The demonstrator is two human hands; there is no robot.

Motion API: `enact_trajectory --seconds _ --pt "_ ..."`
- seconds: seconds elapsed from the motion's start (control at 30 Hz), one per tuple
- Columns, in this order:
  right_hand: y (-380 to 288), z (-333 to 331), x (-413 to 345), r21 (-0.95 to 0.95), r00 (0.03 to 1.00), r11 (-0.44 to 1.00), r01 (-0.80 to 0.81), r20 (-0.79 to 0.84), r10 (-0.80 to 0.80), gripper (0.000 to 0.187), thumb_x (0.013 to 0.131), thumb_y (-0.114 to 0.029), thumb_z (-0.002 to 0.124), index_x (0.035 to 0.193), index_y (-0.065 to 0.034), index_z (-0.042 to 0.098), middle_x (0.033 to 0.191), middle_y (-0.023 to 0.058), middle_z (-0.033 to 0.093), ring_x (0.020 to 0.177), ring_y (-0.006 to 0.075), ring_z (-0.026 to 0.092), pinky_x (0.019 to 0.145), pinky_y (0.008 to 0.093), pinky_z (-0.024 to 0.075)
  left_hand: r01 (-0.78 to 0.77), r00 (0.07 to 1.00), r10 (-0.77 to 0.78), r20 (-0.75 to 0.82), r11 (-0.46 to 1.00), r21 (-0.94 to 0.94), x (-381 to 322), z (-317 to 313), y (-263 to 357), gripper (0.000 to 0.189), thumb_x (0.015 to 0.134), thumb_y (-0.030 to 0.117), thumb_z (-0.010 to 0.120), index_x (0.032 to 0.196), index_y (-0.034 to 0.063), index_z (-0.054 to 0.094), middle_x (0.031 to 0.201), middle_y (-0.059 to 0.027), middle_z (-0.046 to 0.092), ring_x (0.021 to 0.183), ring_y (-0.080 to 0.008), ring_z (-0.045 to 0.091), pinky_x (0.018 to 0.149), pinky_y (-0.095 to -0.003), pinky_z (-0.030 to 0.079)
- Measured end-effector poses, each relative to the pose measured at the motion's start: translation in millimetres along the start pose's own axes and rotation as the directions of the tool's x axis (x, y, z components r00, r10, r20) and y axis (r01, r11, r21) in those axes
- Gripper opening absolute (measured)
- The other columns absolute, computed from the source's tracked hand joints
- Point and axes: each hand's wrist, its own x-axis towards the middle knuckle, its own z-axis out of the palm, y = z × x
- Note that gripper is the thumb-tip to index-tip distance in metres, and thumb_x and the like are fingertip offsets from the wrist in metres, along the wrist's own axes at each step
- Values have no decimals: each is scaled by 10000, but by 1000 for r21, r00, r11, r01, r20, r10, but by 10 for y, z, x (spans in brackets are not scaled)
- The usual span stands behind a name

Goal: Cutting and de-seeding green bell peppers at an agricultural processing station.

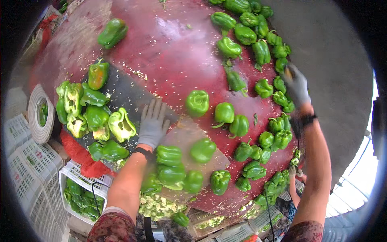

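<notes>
My left hand (153,124), in a grey glove, lies flat with fingers extended on a dark mat (128,87). Just left of it rests a cut green bell pepper half (121,124), hollow side up. More whole and cut peppers are heaped farther left, among them an orange-tinged green bell pepper (98,75). My right hand (297,85), gloved and blurred, reaches to the right rim of the red tabletop (178,60), beside several green bell peppers (279,84). A yellowish-dark patch shows at its curled fingers; whether it is a held object is unclear.
Whole peppers (239,125) are scattered across the table. A white plastic crate (65,174) of peppers, a red mesh sack (81,154) and a woven hat (34,113) are at left. Pepper scraps (160,207) are piled near me. Another person's hands (292,171) appear at lower right.
</notes>
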Motion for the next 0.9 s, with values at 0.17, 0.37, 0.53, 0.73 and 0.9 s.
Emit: enact_trajectory --seconds 0.17,0.37,0.53,0.73,0.9 --pt "-217 595 1356 11 920 940 -341 207 332 371 868 -272 649 1116 3 631 749 77 631 659 178 593 629 356 503 -37 999 37 -22 999 -35 97 58 98 659 838 276 618 1413 22 420 1501 -192 366 1395 -382 319 1160 -537 211" --pt "-215 232 198 11 897 975 224 388 -210 292 854 -122 589 1126 -36 649 703 64 576 642 140 528 612 342 481 -19 1000 18 -12 998 -52 55 -21 61 664 837 278 622 1416 22 419 1506 -185 362 1394 -379 319 1162 -530 214" --pt "-770 -633 -898 89 704 971 -220 704 94 351 881 -109 628 1220 -17 631 899 46 656 823 90 567 760 284 498 0 1000 0 -4 998 -61 -30 -24 -65 679 833 284 632 1423 25 414 1513 -175 358 1407 -371 305 1173 -525 197" --pt "-841 -84 -95 112 980 991 74 178 -93 349 924 -141 632 1240 4 606 1004 75 688 953 91 592 846 266 483 -6 1000 6 -2 999 -48 -46 4 -61 681 834 282 632 1426 28 410 1523 -175 345 1426 -358 281 1175 -519 193" --pt "-1028 705 1530 -179 868 930 322 448 -214 369 899 -308 599 1140 -33 652 759 101 636 669 137 577 646 313 494 -35 998 30 -50 994 -101 90 63 85 674 833 270 629 1420 21 413 1526 -175 341 1424 -351 288 1171 -521 197"
